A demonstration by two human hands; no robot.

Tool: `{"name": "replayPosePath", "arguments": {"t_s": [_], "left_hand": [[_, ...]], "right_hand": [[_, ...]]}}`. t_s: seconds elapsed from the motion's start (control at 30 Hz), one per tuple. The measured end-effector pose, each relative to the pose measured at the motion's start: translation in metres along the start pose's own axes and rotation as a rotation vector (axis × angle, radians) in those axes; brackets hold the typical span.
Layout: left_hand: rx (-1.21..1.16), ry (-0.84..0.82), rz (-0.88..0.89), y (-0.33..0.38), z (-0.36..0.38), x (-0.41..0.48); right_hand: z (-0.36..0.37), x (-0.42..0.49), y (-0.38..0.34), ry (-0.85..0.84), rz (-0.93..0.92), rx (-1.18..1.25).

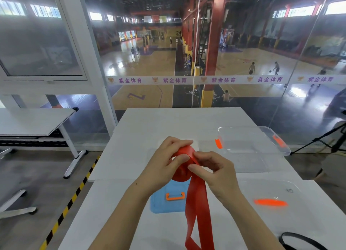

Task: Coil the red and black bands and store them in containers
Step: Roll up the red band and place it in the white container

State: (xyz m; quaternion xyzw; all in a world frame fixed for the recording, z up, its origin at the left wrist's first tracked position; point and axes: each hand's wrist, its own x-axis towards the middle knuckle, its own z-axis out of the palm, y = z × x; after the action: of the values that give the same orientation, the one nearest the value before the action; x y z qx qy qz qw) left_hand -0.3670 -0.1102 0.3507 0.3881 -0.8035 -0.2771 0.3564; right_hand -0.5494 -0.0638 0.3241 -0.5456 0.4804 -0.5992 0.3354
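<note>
White table (149,122) faces gym-view glass (243,43); left hand (164,163) and right hand (215,171) grip red band (196,199).

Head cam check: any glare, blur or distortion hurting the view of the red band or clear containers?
Head view: fisheye bends the frame edges; glare patches on the court floor behind the glass; red band, left hand and right hand look sharp; clear container is faint against the white table, mostly its orange clips show.
</note>
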Motion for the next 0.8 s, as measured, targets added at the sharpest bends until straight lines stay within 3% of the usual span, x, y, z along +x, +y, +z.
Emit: {"name": "replayPosePath", "arguments": {"t_s": [0.13,0.33,0.53,0.8], "left_hand": [[-0.209,0.183,0.005,0.004,0.011,-0.006],[-0.603,0.481,-0.228,0.013,0.029,-0.006],[-0.776,0.522,-0.357,0.003,0.034,-0.008],[-0.921,0.556,-0.341,0.004,0.035,-0.010]], "right_hand": [[-0.001,-0.007,0.007,0.033,-0.004,0.094],[0.008,-0.018,0.025,0.139,0.035,0.163],[0.004,-0.008,0.017,0.106,0.072,0.089],[0.012,-0.012,0.016,0.032,0.053,0.031]]}}
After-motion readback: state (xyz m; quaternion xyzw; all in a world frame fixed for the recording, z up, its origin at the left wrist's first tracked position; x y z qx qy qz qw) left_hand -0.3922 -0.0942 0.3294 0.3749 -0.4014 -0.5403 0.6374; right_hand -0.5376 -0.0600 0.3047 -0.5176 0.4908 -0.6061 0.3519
